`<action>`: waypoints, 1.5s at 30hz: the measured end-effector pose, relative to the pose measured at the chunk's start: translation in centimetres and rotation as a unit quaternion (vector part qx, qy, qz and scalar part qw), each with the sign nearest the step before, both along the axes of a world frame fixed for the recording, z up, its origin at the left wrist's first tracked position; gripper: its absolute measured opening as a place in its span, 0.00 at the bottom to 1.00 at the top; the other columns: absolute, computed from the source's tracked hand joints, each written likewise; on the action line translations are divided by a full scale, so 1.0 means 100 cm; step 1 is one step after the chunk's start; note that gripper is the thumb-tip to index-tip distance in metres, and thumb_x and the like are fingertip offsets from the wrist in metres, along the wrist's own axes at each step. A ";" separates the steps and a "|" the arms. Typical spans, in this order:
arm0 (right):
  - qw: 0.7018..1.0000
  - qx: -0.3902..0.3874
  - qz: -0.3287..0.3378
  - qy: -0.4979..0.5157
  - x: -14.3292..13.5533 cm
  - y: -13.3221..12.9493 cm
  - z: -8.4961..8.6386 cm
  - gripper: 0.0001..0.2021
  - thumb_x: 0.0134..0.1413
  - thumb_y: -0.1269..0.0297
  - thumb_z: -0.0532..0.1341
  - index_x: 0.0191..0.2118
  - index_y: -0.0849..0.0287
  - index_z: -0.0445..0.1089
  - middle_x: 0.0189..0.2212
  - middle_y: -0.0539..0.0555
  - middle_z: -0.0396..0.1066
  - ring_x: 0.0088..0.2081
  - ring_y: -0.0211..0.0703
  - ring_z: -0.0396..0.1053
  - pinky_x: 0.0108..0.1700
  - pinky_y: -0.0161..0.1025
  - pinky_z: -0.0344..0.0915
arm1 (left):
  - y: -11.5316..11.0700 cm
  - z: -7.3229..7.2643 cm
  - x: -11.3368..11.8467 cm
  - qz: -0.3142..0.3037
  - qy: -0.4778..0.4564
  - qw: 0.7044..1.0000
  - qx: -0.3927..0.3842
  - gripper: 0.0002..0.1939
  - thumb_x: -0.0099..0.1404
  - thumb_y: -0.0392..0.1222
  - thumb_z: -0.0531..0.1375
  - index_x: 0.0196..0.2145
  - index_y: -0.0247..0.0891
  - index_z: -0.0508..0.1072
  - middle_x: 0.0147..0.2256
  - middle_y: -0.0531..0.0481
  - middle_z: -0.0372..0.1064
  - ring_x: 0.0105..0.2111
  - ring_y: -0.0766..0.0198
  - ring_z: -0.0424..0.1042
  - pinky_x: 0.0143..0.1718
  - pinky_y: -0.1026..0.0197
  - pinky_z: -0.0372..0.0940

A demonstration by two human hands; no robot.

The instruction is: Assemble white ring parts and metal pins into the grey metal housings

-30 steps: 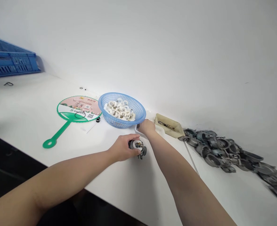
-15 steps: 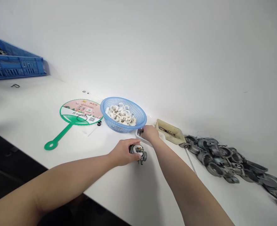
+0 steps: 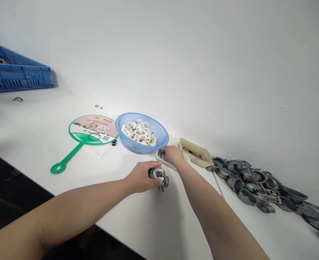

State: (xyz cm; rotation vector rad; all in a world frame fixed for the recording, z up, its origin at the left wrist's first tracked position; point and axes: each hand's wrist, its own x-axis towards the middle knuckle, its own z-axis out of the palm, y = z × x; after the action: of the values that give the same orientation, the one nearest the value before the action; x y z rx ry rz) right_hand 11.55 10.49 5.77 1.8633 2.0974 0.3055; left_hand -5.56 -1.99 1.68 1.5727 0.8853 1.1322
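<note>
The left hand (image 3: 144, 177) grips a small grey metal part (image 3: 164, 181) from its left side, thumb and fingers curved round opposite sides and pinching it; a white ring (image 3: 156, 174) sits on top with brassy bits in its middle. This part is out in the open middle stretch of the white desk (image 3: 137, 227), between the front and back edges, though whether it rests on the surface or is slightly raised cannot be told. The right hand (image 3: 174, 155) reaches into a white tray (image 3: 165, 164) near the back edge, its fingertips down among small dark pieces; whether they pinch anything cannot be made out. Just left of that tray stands a blue basket (image 3: 136, 148) holding many white rings (image 3: 140, 133), and just right of it a yellowish box (image 3: 201, 162) with slender tools inside. Farther right, a heap of grey metal castings (image 3: 253, 182) runs along the back edge. Left of the basket lies a green-handled fan (image 3: 101, 122), its handle pointing toward the front edge, and a blue crate (image 3: 15, 77) occupies the back left.
</note>
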 end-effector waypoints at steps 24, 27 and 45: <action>0.998 0.013 0.065 0.014 0.011 -0.001 -0.010 0.19 0.51 0.64 0.54 0.50 0.58 0.63 0.43 0.60 0.71 0.43 0.52 0.69 0.39 0.41 0.62 | -0.001 -0.002 0.002 0.012 0.006 1.000 0.015 0.28 0.47 0.39 0.66 0.49 0.37 0.69 0.45 0.48 0.70 0.44 0.58 0.69 0.49 0.58 0.64; 0.998 0.026 0.050 0.024 0.012 -0.003 -0.008 0.15 0.50 0.66 0.53 0.44 0.56 0.68 0.42 0.58 0.72 0.43 0.51 0.69 0.38 0.39 0.61 | -0.001 -0.001 0.001 0.015 0.013 1.000 0.018 0.28 0.47 0.39 0.66 0.48 0.37 0.70 0.45 0.48 0.69 0.45 0.57 0.68 0.50 0.58 0.64; 0.995 0.075 0.008 0.062 0.019 -0.019 0.009 0.16 0.47 0.68 0.53 0.39 0.50 0.75 0.38 0.55 0.74 0.41 0.48 0.69 0.37 0.37 0.60 | -0.002 -0.002 0.000 0.014 0.021 1.000 0.018 0.29 0.48 0.39 0.66 0.50 0.37 0.68 0.46 0.47 0.69 0.45 0.57 0.69 0.50 0.57 0.64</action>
State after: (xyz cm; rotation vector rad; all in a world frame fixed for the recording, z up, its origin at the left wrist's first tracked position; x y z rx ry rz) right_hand 13.48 8.63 6.66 1.9978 2.2281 0.3705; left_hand -5.58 -2.17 1.46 1.6223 0.9210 1.1433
